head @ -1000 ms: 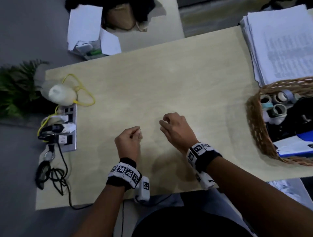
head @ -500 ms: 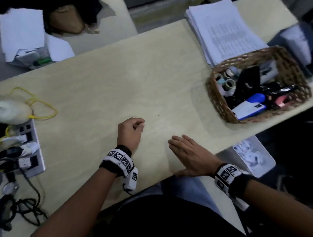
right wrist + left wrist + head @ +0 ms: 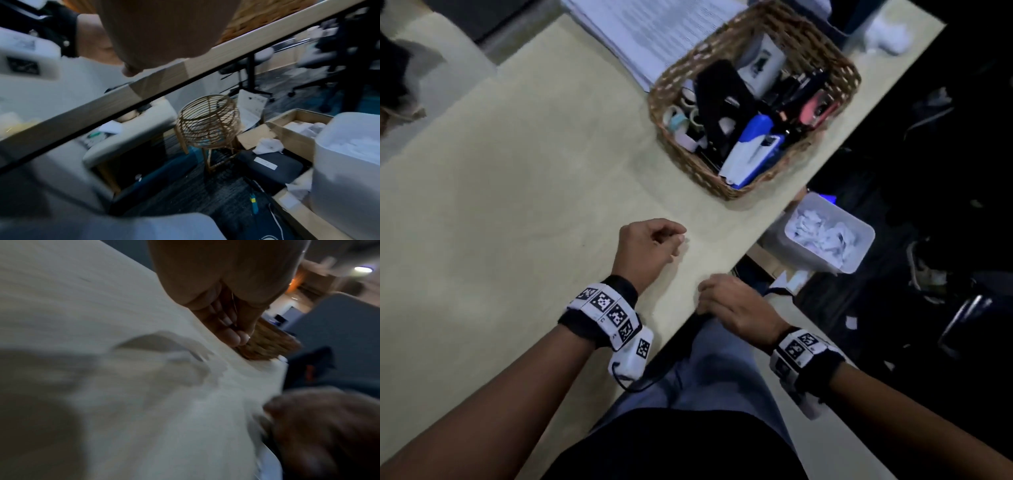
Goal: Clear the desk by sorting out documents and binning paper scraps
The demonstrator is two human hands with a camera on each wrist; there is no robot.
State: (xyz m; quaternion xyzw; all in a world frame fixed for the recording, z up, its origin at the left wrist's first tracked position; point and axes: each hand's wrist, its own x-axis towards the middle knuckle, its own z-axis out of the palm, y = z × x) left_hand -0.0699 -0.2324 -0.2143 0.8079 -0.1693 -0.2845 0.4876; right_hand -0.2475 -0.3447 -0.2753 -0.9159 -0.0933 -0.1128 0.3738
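Step in hand, as judged: carry gathered scraps off the pale wooden worktop (image 3: 517,192) edge, over the white plastic bin of crumpled paper (image 3: 828,236) at right of frame; release only above its mouth.

Left hand (image 3: 647,250): fingers curled to thumb; contents too small to tell. Right hand (image 3: 732,305): curled at the worktop edge, hold unclear.
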